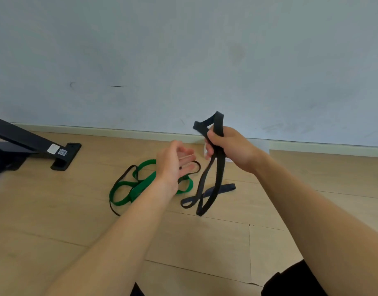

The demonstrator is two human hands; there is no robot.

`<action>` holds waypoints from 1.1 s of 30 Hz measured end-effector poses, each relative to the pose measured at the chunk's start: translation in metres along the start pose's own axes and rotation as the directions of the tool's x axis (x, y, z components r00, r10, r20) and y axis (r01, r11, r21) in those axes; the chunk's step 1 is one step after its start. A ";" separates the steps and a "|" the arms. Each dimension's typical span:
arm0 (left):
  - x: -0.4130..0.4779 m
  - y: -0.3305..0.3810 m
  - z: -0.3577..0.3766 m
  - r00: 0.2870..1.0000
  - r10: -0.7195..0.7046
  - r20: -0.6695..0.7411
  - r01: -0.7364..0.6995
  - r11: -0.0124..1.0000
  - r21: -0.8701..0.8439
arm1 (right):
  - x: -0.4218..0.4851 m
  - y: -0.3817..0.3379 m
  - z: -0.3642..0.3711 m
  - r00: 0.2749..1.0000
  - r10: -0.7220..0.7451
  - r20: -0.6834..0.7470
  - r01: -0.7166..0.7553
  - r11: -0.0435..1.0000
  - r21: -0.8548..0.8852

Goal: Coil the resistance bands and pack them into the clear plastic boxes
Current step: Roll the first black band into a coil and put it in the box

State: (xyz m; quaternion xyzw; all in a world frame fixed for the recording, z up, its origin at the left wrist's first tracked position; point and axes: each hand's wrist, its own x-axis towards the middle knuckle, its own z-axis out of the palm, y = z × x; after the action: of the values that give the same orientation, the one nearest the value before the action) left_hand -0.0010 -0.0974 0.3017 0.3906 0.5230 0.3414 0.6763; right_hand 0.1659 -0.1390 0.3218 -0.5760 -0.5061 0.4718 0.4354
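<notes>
My right hand (228,149) grips a wide black resistance band (213,178) in a fist, lifted off the floor. A short loop sticks up above the fist and two long strands hang down to the wooden floor. My left hand (176,162) hovers open just to the left, palm facing the band, fingers relaxed and holding nothing. On the floor behind the left hand lies a green band (128,192) in loose loops, tangled with a thin black band (121,178). A dark blue band (225,188) lies flat under the hanging strands. A clear plastic box (205,149) is mostly hidden behind my right hand.
A black metal stand foot (64,155) with a white label and QR sticker sits at the left, near the wall. The pale wall and its skirting board (119,132) run across the back. Dark clothing (290,280) shows at the bottom right.
</notes>
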 end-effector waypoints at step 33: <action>-0.029 0.082 0.011 0.750 0.563 0.347 -0.659 0.686 0.310 | -0.004 -0.022 0.023 0.994 -0.104 0.024 0.094 0.959 0.267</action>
State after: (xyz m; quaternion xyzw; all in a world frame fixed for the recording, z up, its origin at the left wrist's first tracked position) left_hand -0.0005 -0.0866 0.3883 0.7127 0.3416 0.3833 0.4780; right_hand 0.1395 -0.1397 0.3402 -0.4774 -0.4747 0.5238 0.5219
